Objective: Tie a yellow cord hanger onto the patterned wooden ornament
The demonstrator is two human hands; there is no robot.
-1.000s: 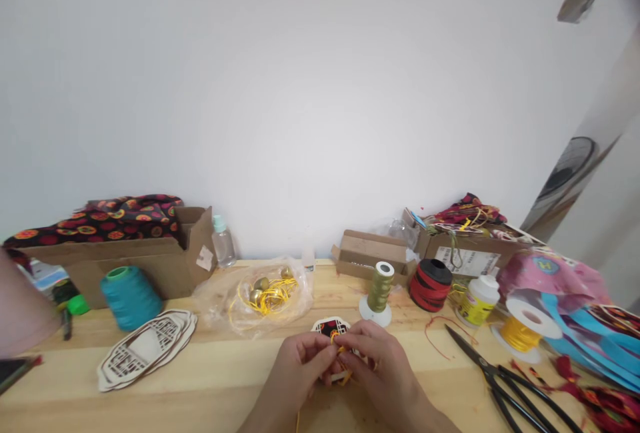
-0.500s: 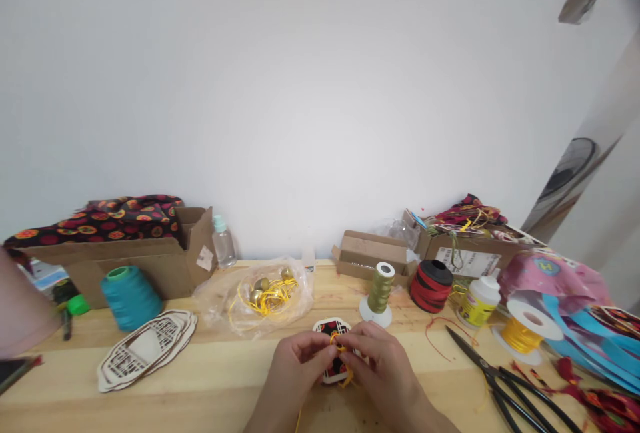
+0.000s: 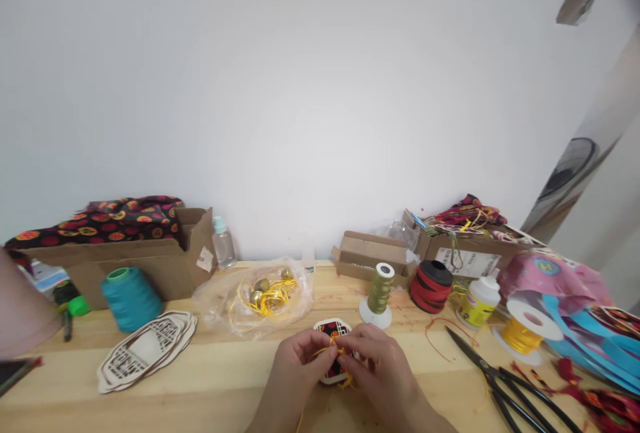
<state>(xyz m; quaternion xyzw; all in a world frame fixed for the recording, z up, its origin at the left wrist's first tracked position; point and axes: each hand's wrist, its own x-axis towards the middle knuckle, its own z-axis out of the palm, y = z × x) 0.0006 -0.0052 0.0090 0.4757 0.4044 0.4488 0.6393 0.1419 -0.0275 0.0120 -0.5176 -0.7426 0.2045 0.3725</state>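
Both hands meet low in the middle of the view, fingertips pinched together. My left hand (image 3: 301,361) grips a thin yellow cord (image 3: 334,342), whose tail hangs down past the wrist. Opposite it, my right hand (image 3: 379,360) pinches the same cord, so close that the fingertips nearly touch. Directly beneath the fingers lies a small wooden-framed ornament (image 3: 334,372) with dark, red-patterned fabric and a pale lattice edge. Part of it is covered by the fingers. Whether the cord is knotted cannot be made out.
Black scissors (image 3: 493,373) lie at the right, near a yellow cord spool (image 3: 526,333) and glue bottle (image 3: 479,302). A green thread spool (image 3: 381,296) stands behind my right hand. Bells with yellow cord lie on a plastic bag (image 3: 215,296). Wooden cutouts (image 3: 145,352) and a teal cone (image 3: 131,300) are left.
The fingers have shifted slightly around the yellow cord, and a strand now shows across the left fingers. The ornament and surrounding things stay where they were.
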